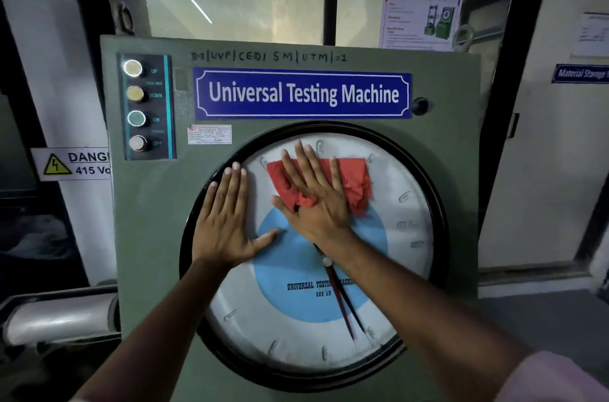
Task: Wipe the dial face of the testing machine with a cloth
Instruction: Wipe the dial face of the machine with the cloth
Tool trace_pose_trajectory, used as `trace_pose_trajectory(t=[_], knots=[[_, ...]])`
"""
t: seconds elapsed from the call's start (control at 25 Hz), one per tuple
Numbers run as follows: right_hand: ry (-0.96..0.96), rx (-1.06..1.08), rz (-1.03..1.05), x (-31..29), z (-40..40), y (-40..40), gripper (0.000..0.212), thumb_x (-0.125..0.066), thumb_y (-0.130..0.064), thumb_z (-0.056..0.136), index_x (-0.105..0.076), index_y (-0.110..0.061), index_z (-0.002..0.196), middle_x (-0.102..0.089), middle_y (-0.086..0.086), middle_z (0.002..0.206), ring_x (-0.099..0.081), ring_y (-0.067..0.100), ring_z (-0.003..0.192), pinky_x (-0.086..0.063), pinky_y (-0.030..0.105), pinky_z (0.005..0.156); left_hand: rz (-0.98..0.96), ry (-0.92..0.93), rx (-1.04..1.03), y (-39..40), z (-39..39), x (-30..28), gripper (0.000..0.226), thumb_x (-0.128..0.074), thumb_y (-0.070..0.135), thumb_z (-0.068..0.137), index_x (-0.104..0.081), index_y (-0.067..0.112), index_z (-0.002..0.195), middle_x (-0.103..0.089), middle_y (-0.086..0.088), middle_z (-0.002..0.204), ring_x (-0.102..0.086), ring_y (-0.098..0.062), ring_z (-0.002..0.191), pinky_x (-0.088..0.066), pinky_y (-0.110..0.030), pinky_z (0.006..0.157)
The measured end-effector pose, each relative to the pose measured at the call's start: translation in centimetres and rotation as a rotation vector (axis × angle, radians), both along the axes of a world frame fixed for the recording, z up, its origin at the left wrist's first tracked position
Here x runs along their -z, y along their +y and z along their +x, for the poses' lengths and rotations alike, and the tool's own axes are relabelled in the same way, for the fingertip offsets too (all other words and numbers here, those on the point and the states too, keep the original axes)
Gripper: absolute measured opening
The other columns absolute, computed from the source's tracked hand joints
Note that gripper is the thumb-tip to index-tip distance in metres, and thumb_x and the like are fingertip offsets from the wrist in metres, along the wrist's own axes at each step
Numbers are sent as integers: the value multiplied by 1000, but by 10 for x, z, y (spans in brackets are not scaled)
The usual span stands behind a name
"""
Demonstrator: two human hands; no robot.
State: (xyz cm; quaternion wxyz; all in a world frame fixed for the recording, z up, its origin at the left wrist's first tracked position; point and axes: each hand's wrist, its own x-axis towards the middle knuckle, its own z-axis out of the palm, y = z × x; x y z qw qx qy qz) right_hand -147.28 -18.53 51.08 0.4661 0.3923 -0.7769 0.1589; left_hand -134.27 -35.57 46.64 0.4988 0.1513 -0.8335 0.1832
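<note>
Cloth (329, 185) first: it is red, crumpled along its lower and right edges, and lies flat against the upper part of the dial face (389, 190) of the green testing machine (148, 236). My right hand (316, 203) presses it there with the palm down and all fingers spread straight, pointing up and slightly left; nothing is curled around the fabric, it is only pinned under the palm, with a fold bunched up by the thumb. My left hand (227, 223) rests flat just beside it, also open-fingered, lying across the black bezel (440, 203) on the dial's upper left, its thumb stretched out onto the pale blue centre disc (290, 269). The two hands are close but I see a sliver of white dial between them.

Below my right wrist I can see the hub and two thin pointers (342, 306), one red and one black, slanting down to the lower right. Printed on the blue disc is "UNIVERSAL TESTING MACHINE 600 kN", partly covered by the pointers.

Above the dial sits the blue nameplate (303, 93) reading "Universal Testing Machine". To its left is a dark button panel (148, 106) with four round buttons labelled UP, DOWN, ON and OFF. A danger sign (71, 164) shows at the far left.
</note>
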Motion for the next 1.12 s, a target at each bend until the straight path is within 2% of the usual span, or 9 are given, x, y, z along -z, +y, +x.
trace_pose_trajectory(t=[0.16, 0.28, 0.4, 0.6, 0.8, 1.0, 1.12], knots=[[51, -22, 127, 53, 4, 29, 89, -38, -76, 101, -12, -30, 172, -6, -2, 181, -7, 14, 167, -16, 58, 132, 16, -30, 12, 0, 2, -1, 127, -35, 94, 90, -12, 2, 175, -5, -12, 186, -4, -24, 173, -3, -41, 141], [74, -9, 107, 26, 0, 21, 84, -32, -74, 103, -12, -30, 172, -5, -1, 181, -7, 15, 167, -13, 58, 133, 15, -17, -5, -1, 0, -1, 128, -38, 94, 89, -13, 2, 175, -6, -12, 186, -5, -24, 173, -5, -42, 141], [34, -17, 53, -14, 0, 1, 83, -35, -72, 103, -17, -29, 172, -8, 0, 181, -9, 17, 167, -7, 56, 134, 16, -4, -2, -1, 0, 1, 130, -41, 95, 87, -13, 4, 175, -7, -11, 186, -7, -24, 173, -5, -41, 141], [128, -46, 179, 24, -6, 35, 82, -34, -73, 105, -15, -30, 172, -8, -1, 181, -8, 16, 167, -16, 59, 132, 18, -13, 11, -1, 0, -1, 129, -37, 95, 89, -10, 3, 175, -3, -11, 186, -5, -25, 173, -4, -43, 141], [0, -19, 4, -9, 3, -3, 80, -28, -72, 105, -14, -30, 172, -6, 0, 181, -6, 17, 167, -5, 56, 134, 21, -10, 34, -3, 1, 2, 140, -45, 101, 81, -8, 4, 176, -4, -11, 186, -8, -26, 173, -4, -43, 141], [63, -13, 9, 16, -16, 24, 79, -29, -71, 105, -14, -32, 172, -5, -1, 181, -8, 17, 167, -12, 57, 133, 22, -3, 36, -2, -2, -6, 141, -45, 102, 80, -8, 4, 176, -4, -10, 186, -8, -26, 173, -3, -43, 141], [-85, 19, -138, -5, 1, -4, 78, -25, -71, 105, -16, -31, 172, -1, 0, 180, -8, 20, 167, -3, 55, 134, 27, -2, 24, 0, 0, 0, 140, -43, 102, 81, -11, 3, 175, -6, -11, 186, -8, -26, 173, -4, -43, 141]])
